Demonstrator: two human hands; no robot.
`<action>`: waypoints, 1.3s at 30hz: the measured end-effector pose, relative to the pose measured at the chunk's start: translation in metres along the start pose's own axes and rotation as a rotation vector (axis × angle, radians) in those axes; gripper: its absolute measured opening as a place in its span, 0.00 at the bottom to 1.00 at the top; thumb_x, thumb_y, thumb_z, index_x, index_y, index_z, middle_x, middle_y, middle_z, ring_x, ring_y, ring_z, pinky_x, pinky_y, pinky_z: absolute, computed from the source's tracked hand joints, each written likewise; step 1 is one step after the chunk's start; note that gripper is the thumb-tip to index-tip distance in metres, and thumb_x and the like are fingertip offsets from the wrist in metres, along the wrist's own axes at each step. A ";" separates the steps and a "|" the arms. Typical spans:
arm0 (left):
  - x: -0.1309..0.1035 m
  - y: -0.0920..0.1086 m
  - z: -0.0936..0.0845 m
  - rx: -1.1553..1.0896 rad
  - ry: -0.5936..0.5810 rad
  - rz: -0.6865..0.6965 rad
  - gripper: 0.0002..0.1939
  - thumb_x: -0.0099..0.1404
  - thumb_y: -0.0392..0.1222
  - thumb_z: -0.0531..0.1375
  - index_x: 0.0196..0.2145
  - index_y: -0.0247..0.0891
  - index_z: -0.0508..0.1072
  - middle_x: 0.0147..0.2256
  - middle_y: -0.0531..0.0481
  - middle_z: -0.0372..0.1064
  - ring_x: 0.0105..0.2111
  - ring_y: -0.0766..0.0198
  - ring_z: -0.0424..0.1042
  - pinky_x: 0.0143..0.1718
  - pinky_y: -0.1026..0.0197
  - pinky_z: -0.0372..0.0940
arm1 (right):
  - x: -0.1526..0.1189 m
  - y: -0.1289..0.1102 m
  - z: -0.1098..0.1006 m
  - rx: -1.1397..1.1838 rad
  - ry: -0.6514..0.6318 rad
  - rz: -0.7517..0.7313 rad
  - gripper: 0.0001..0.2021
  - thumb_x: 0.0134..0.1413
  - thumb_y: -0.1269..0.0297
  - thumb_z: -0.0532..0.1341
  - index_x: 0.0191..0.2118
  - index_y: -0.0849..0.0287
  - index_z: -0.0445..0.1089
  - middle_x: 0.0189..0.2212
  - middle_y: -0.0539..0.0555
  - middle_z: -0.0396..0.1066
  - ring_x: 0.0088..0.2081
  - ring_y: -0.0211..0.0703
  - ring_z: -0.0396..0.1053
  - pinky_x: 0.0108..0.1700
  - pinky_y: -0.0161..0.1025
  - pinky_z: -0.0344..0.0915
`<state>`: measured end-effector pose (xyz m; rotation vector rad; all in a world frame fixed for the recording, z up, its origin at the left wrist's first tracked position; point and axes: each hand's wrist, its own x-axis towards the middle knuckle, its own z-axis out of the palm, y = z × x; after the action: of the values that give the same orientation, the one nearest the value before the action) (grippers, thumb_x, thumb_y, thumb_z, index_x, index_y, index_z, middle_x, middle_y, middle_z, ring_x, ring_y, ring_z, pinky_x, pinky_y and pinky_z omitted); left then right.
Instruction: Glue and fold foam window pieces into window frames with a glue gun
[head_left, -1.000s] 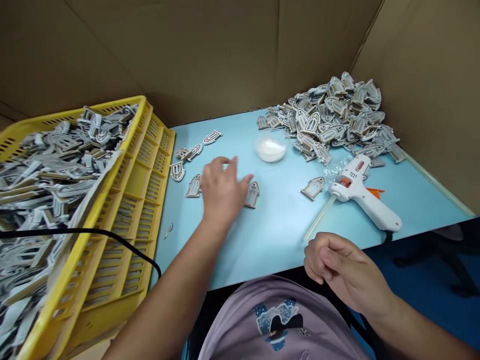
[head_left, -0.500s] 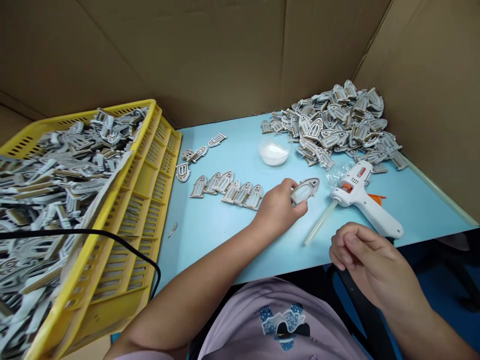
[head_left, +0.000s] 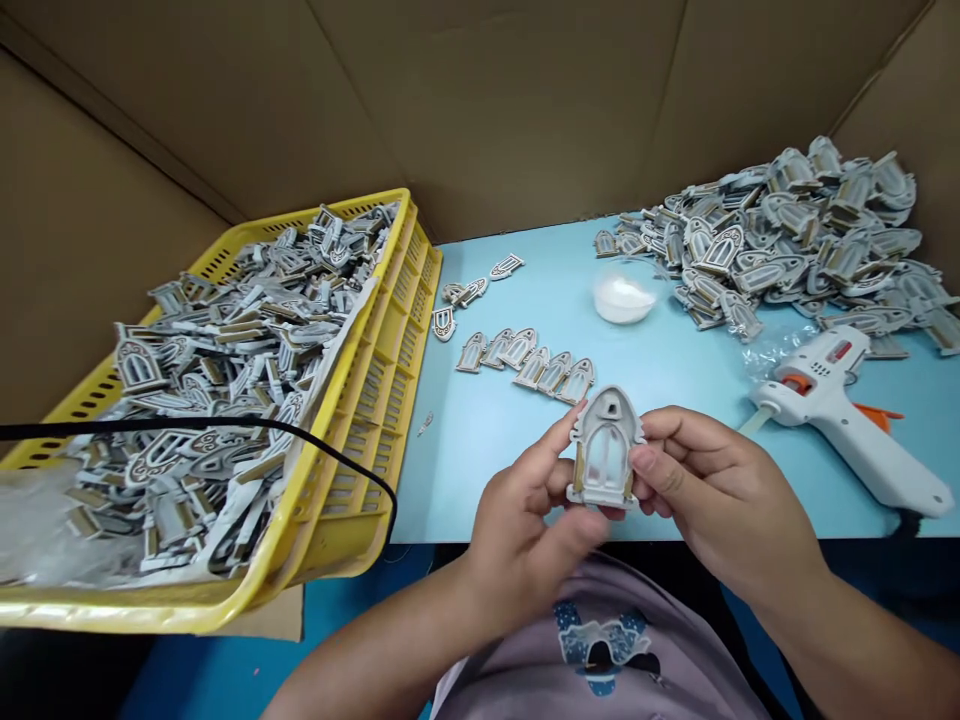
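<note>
Between both hands, near the table's front edge, a small arched window-shaped piece (head_left: pixel 606 455) stands upright with its grey frame and clear pane facing me. My left hand (head_left: pixel 529 515) grips its left side and bottom, the thumb low and a little blurred. My right hand (head_left: pixel 697 480) pinches its right edge between thumb and fingers. Just beyond the hands, several like pieces (head_left: pixel 553 374) lie in a row on the blue table (head_left: pixel 480 450). A white glue gun (head_left: pixel 847 415) with an orange trigger lies to the right of my right hand.
A yellow crate (head_left: pixel 409 330) full of such pieces stands at the left, a black cable (head_left: pixel 300 428) crossing above it. At the back right is a big heap of pieces (head_left: pixel 810 235). A clear bowl of white material (head_left: pixel 624 298) sits mid-back. Cardboard walls (head_left: pixel 525 110) enclose the table.
My left hand has brought the piece back toward me and turned it upright. My right hand has moved in and taken hold of its right edge. The view has swung left.
</note>
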<state>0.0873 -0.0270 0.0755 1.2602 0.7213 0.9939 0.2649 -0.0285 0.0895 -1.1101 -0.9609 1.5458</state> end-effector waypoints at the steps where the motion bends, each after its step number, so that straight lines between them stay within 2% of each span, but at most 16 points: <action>1: 0.000 0.001 -0.003 -0.127 -0.049 -0.026 0.28 0.71 0.55 0.57 0.63 0.39 0.64 0.40 0.43 0.77 0.39 0.60 0.76 0.34 0.64 0.70 | 0.001 -0.001 0.001 0.013 -0.019 0.012 0.07 0.59 0.55 0.66 0.38 0.52 0.74 0.22 0.44 0.69 0.25 0.28 0.66 0.27 0.23 0.64; 3: 0.001 0.003 -0.008 -0.338 -0.132 -0.126 0.25 0.75 0.54 0.49 0.58 0.35 0.70 0.43 0.39 0.76 0.42 0.57 0.77 0.33 0.63 0.72 | 0.002 -0.003 0.003 0.028 -0.066 0.028 0.07 0.59 0.56 0.66 0.36 0.52 0.73 0.22 0.44 0.69 0.24 0.27 0.65 0.27 0.23 0.63; 4: 0.002 0.003 -0.010 -0.415 -0.163 -0.172 0.24 0.75 0.53 0.48 0.56 0.35 0.71 0.44 0.39 0.76 0.42 0.57 0.78 0.34 0.63 0.73 | 0.003 -0.005 0.005 0.026 -0.087 0.031 0.07 0.59 0.56 0.66 0.35 0.53 0.73 0.21 0.43 0.69 0.23 0.27 0.65 0.26 0.23 0.63; 6: 0.003 0.002 -0.013 -0.518 -0.191 -0.215 0.21 0.75 0.50 0.51 0.56 0.37 0.71 0.43 0.42 0.77 0.41 0.58 0.79 0.35 0.62 0.74 | 0.002 -0.009 0.010 -0.010 -0.086 0.033 0.07 0.59 0.57 0.67 0.34 0.53 0.73 0.20 0.43 0.68 0.22 0.27 0.63 0.26 0.24 0.61; 8: 0.003 -0.001 -0.015 -0.570 -0.181 -0.222 0.19 0.73 0.50 0.54 0.56 0.38 0.71 0.43 0.44 0.77 0.41 0.58 0.80 0.35 0.62 0.75 | 0.001 -0.013 0.015 -0.091 -0.029 0.025 0.07 0.58 0.59 0.67 0.32 0.54 0.72 0.19 0.43 0.66 0.22 0.28 0.63 0.26 0.25 0.60; 10: 0.002 -0.003 -0.015 -0.600 -0.159 -0.242 0.18 0.72 0.50 0.56 0.53 0.37 0.71 0.41 0.43 0.78 0.39 0.57 0.80 0.34 0.62 0.75 | 0.001 -0.014 0.017 -0.199 0.031 -0.009 0.09 0.59 0.59 0.66 0.30 0.55 0.70 0.20 0.43 0.66 0.23 0.28 0.62 0.27 0.27 0.60; 13: 0.001 -0.003 -0.016 -0.603 -0.098 -0.281 0.19 0.71 0.51 0.58 0.49 0.34 0.72 0.40 0.40 0.78 0.35 0.58 0.81 0.29 0.64 0.75 | 0.006 -0.008 0.013 -0.334 0.014 -0.087 0.14 0.63 0.56 0.62 0.28 0.56 0.68 0.20 0.45 0.64 0.24 0.30 0.60 0.28 0.29 0.58; 16: 0.000 0.002 -0.017 -0.555 -0.038 -0.295 0.18 0.70 0.53 0.58 0.46 0.34 0.73 0.39 0.40 0.79 0.34 0.58 0.80 0.26 0.65 0.74 | 0.010 0.000 0.004 -0.318 0.020 -0.124 0.16 0.66 0.52 0.57 0.29 0.55 0.67 0.20 0.46 0.60 0.24 0.33 0.57 0.27 0.32 0.55; 19: -0.001 0.005 -0.018 -0.528 -0.027 -0.303 0.17 0.70 0.53 0.58 0.46 0.35 0.74 0.39 0.41 0.79 0.34 0.59 0.80 0.27 0.66 0.74 | 0.009 0.002 0.001 -0.270 0.089 -0.176 0.14 0.67 0.53 0.56 0.32 0.54 0.69 0.22 0.47 0.61 0.26 0.35 0.59 0.28 0.35 0.57; 21: -0.001 0.005 -0.018 -0.512 -0.021 -0.304 0.18 0.71 0.53 0.57 0.47 0.35 0.74 0.38 0.42 0.79 0.34 0.59 0.80 0.27 0.66 0.74 | 0.006 0.000 0.001 -0.349 0.128 -0.235 0.10 0.67 0.55 0.58 0.35 0.52 0.72 0.23 0.48 0.64 0.27 0.36 0.62 0.28 0.35 0.58; 23: -0.001 0.005 -0.019 -0.479 -0.012 -0.301 0.18 0.72 0.53 0.56 0.48 0.35 0.74 0.39 0.41 0.78 0.34 0.59 0.80 0.27 0.66 0.74 | 0.003 -0.003 0.003 -0.521 0.141 -0.300 0.06 0.66 0.57 0.59 0.40 0.48 0.74 0.25 0.48 0.67 0.28 0.36 0.65 0.29 0.35 0.60; 27: -0.001 0.003 -0.020 -0.410 0.013 -0.287 0.19 0.72 0.53 0.56 0.48 0.36 0.74 0.39 0.42 0.77 0.34 0.59 0.79 0.27 0.65 0.74 | 0.001 -0.009 0.009 -0.829 0.098 -0.419 0.07 0.65 0.60 0.60 0.46 0.41 0.74 0.32 0.46 0.76 0.30 0.36 0.71 0.33 0.36 0.64; 29: -0.001 0.002 -0.020 -0.389 0.026 -0.279 0.18 0.71 0.52 0.56 0.47 0.36 0.74 0.37 0.44 0.76 0.34 0.59 0.79 0.26 0.65 0.73 | 0.000 -0.011 0.012 -0.882 0.076 -0.465 0.07 0.65 0.61 0.61 0.45 0.41 0.73 0.35 0.45 0.77 0.32 0.37 0.73 0.34 0.36 0.64; 34: -0.003 0.002 -0.020 -0.291 0.029 -0.235 0.18 0.72 0.53 0.55 0.45 0.36 0.74 0.34 0.46 0.74 0.33 0.59 0.77 0.26 0.64 0.72 | 0.000 -0.014 0.015 -0.890 -0.004 -0.554 0.07 0.65 0.64 0.61 0.43 0.43 0.72 0.33 0.45 0.77 0.32 0.37 0.74 0.34 0.37 0.64; 37: 0.004 0.001 -0.029 -0.017 0.091 -0.214 0.19 0.73 0.54 0.51 0.40 0.36 0.73 0.33 0.46 0.74 0.31 0.62 0.73 0.28 0.64 0.68 | -0.002 -0.015 0.010 -0.845 0.030 -0.495 0.05 0.65 0.63 0.60 0.40 0.45 0.72 0.31 0.47 0.75 0.30 0.38 0.70 0.31 0.38 0.62; 39: 0.014 -0.004 -0.041 0.365 0.143 -0.227 0.19 0.74 0.51 0.49 0.33 0.37 0.71 0.28 0.50 0.71 0.27 0.66 0.68 0.28 0.64 0.63 | -0.003 -0.014 0.004 -0.775 0.098 -0.414 0.06 0.66 0.60 0.58 0.37 0.48 0.71 0.28 0.48 0.71 0.28 0.38 0.66 0.28 0.38 0.59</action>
<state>0.0582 0.0035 0.0646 1.3895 1.1704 0.7926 0.2654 -0.0289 0.1045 -1.3698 -1.6675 0.7731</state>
